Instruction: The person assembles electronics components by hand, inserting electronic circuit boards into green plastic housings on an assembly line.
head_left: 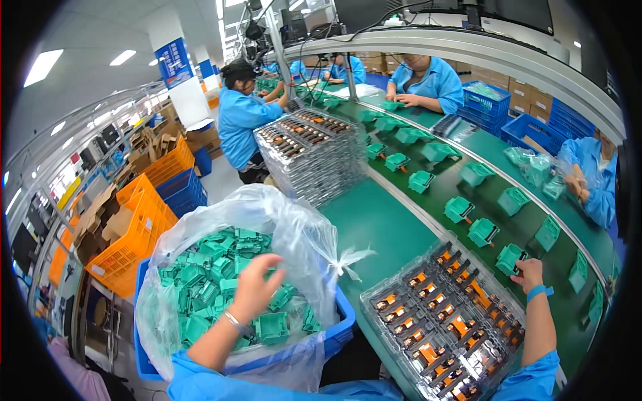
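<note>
My left hand (pixel 255 289) hovers above a heap of green plastic housings (pixel 217 267), its fingers apart and nothing visible between them. The heap fills a clear plastic bag (pixel 267 207) that lines a blue crate (pixel 344 314). On the right, my right hand (pixel 530 273) pinches the edge of a green housing (pixel 511 258) with a dark part in it, at the near side of the green conveyor belt (pixel 428 200). Between my arms lies a clear tray (pixel 374 294) with rows of small orange-and-black parts (pixel 461 325).
Green housings (pixel 476 174) stand in rows along the belt. A tall stack of clear trays (pixel 307 160) stands ahead, beside a co-worker in blue (pixel 241 120). Other co-workers sit across the belt. Orange crates (pixel 134 234) with cardboard stand left; a metal frame (pixel 468 50) crosses overhead.
</note>
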A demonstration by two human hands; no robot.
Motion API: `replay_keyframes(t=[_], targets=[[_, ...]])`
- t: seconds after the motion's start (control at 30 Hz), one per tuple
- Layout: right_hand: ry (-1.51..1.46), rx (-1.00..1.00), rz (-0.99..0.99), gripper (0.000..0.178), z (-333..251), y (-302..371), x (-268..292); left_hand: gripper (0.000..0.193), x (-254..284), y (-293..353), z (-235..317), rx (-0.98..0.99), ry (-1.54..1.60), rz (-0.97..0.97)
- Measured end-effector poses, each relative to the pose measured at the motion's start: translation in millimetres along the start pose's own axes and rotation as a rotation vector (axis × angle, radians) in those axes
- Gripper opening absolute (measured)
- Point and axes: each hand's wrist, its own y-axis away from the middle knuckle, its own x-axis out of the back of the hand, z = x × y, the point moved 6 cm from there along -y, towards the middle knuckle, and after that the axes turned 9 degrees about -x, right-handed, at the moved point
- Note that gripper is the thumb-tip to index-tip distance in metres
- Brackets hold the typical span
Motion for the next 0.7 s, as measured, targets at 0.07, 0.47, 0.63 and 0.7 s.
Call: replay_keyframes(t=[0.07, 0.47, 0.63, 0.7], targets=[[0.006, -0.053, -0.014, 0.019, 6.9, -10.0, -5.2, 0.031, 23.7, 7.8, -56.4, 0.140, -0.200, -0.026], [0.137, 0.460, 0.075, 0.018, -53.0, 77.8, -9.6, 0.033, -13.4, 26.3, -194.5, 0.160, -0.776, -0.493], [0.287, 0.501, -0.382, 0.013, -62.7, 168.8, -61.0, 0.035, 46.3, 24.1, -156.2, 0.292, -0.427, 0.029], [0.588, 0.855, -0.324, 0.016, -61.4, 189.2, -74.4, 0.034, 57.6, 27.5, -144.3, 0.407, 0.049, 0.281]])
